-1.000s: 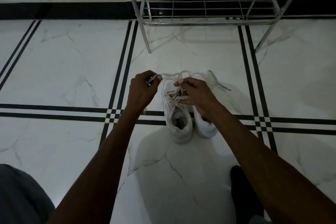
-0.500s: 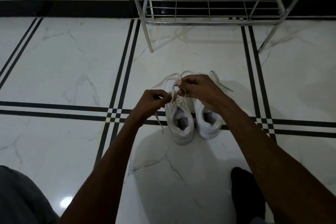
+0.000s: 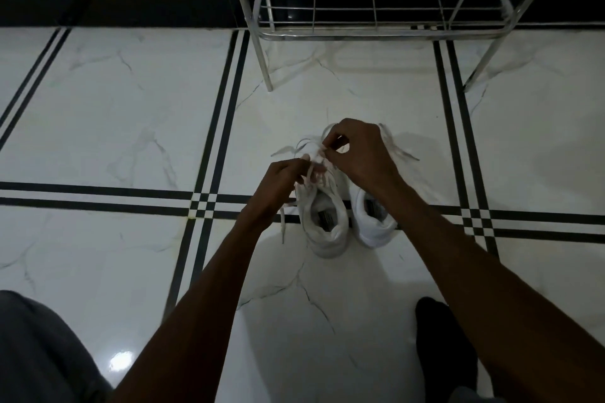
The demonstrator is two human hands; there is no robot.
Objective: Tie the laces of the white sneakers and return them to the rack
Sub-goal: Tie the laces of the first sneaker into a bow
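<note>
Now both hands work over the left sneaker (image 3: 324,222) on the marble floor (image 3: 131,108), before the wire rack (image 3: 370,3): the left hand (image 3: 281,183) and right hand (image 3: 360,154) each pinch its flat white laces (image 3: 314,157). I think both loops should be pulled evenly, because this soft lace slips easily. The right sneaker (image 3: 373,222) stands just beside, its laces loose.

Both bare forearms stretched forward, converging; left hand (image 3: 284,180) low, fingers curled, pinching; right hand (image 3: 357,154) slightly higher and farther, thumb and forefinger pinched, knuckles up.

Dark tags inside both white sneakers (image 3: 327,226) carry print too small to read.
</note>
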